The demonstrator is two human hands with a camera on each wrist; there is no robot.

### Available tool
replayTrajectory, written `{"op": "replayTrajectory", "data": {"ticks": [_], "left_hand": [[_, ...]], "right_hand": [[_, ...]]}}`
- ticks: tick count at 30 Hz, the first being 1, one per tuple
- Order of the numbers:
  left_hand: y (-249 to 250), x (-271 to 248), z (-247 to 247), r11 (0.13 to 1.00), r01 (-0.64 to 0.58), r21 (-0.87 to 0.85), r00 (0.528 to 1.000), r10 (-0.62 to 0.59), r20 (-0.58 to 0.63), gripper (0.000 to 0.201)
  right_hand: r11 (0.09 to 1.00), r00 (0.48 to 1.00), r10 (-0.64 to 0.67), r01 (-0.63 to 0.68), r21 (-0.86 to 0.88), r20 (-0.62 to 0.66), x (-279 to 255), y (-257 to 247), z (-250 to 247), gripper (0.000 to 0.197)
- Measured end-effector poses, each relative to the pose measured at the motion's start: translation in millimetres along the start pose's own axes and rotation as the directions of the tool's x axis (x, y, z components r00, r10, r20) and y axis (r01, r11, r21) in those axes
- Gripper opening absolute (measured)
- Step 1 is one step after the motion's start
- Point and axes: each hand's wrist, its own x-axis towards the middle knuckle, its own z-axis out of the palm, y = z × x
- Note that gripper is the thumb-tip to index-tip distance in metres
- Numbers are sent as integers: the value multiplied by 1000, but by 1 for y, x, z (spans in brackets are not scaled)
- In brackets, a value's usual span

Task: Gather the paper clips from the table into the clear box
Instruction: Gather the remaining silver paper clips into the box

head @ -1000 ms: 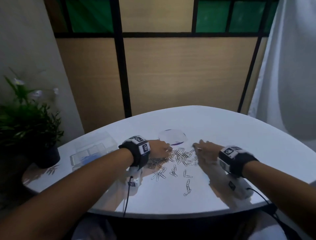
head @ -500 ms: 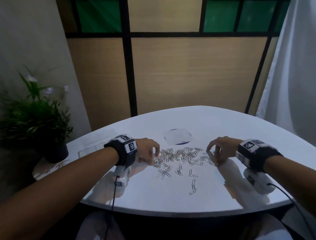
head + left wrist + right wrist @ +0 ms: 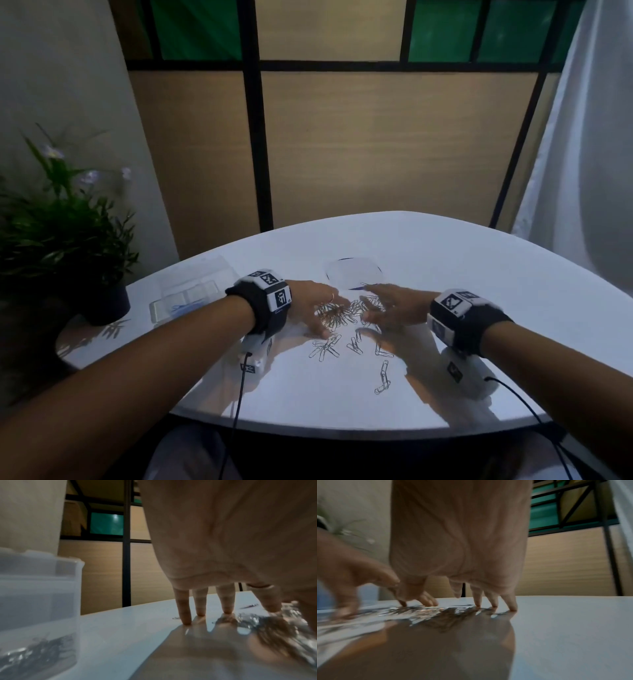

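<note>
Silvery paper clips (image 3: 346, 313) lie heaped between the left hand (image 3: 313, 306) and right hand (image 3: 394, 305), fingers spread straight, tips on the glossy white table (image 3: 479, 274). Sweeping inward with flat fingers should bunch them; strays sit nearer the person. The clear box (image 3: 191, 298) waits left, by a potted plant (image 3: 61, 240).

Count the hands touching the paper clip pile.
2. The left hand presses fingertips on the pile's left side; the right hand rakes its right side. Paper clips under the fingers may be hidden.
</note>
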Motion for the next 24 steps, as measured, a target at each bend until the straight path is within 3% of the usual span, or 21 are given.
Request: {"op": "replayTrajectory", "data": {"ticks": [2,7,11,14,17,19,22,24], "left_hand": [[-4,4,7,999,-7,45,996,11,-84,71],[7,5,3,997,-41,60,976,53,-213,43],[13,11,5,998,-24,64,976,37,-214,34],[17,16,5,997,-13,71,978,28,-209,23],[20,21,6,999,3,52,976,9,-217,20],[21,24,5,998,12,63,973,3,-232,20],[22,25,2,996,17,85,972,4,-235,20],[22,24,-1,998,11,63,973,4,-232,20]], "right_hand": [[1000,997,-10,12,-28,73,-11,-14,8,87],[991,988,-97,107,-84,120,-34,-23,10,100],[962,981,-167,184,-201,95,-37,-16,19,114],[971,973,-228,224,-86,-32,-32,-10,22,81],[968,963,-247,239,-81,-110,-30,-5,16,55],[975,970,-216,208,-75,-110,-28,-2,16,52],[977,980,-176,162,-138,-89,-22,0,18,66],[956,962,-228,193,-219,-148,-17,-2,20,54]]}}
